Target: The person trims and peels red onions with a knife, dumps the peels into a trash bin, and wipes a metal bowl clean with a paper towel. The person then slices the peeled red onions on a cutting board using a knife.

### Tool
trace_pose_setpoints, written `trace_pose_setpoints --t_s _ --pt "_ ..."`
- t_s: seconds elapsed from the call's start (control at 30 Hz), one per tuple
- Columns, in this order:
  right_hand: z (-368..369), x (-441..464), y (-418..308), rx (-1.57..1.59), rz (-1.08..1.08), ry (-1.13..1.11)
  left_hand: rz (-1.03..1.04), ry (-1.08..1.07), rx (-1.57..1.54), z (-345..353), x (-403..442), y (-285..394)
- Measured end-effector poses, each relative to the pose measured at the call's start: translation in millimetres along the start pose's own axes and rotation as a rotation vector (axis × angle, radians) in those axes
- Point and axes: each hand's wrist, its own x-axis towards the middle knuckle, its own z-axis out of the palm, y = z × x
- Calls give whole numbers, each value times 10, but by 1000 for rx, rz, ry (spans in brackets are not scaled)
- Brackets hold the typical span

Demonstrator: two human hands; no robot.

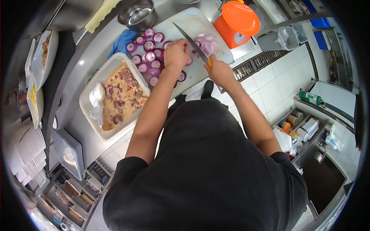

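Bench (92, 59) with cutting board (187, 19) on it. Yellow-handled knife (192, 43), blade over board; right hand (220, 73) grip clamped on handle. Left hand (176, 56) at the onions (149, 46), fingers curled, can't tell if grip's closed on one. Most onions board's left, slices (208, 47) right.

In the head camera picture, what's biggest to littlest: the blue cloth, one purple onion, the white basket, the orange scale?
As they look there:
1. White basket
2. Orange scale
3. Blue cloth, partly hidden
4. One purple onion; the onions look nearly alike
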Motion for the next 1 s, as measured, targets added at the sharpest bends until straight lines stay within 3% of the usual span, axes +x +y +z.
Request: trace_pose_setpoints --t_s 0.1,0.23,0.33,0.43,0.53,0.63,0.87,1.0 --pt "157 -116 124 55 -22 -21 159 125 -4 -76 186 84" --pt "194 -168 153 78 5 -95 228 -166 280 77 394 223" --pt "225 -152 214 90 -17 -125 146 -315 509 130 464 405" --pt "232 -132 307 119 -48 -107 42 -569 555 114 633 558" --pt "170 -118 386 136 -29 -106 43 -688 568 78 722 580" --pt "114 -87 461 132 -18 -91 83 -623 580 75 737 558" --pt "112 -10 558 121 48 -19 187 -213 28 -30 432 276" --pt "83 -15 430 82 108 -3 314 -159 205 243 57 42"
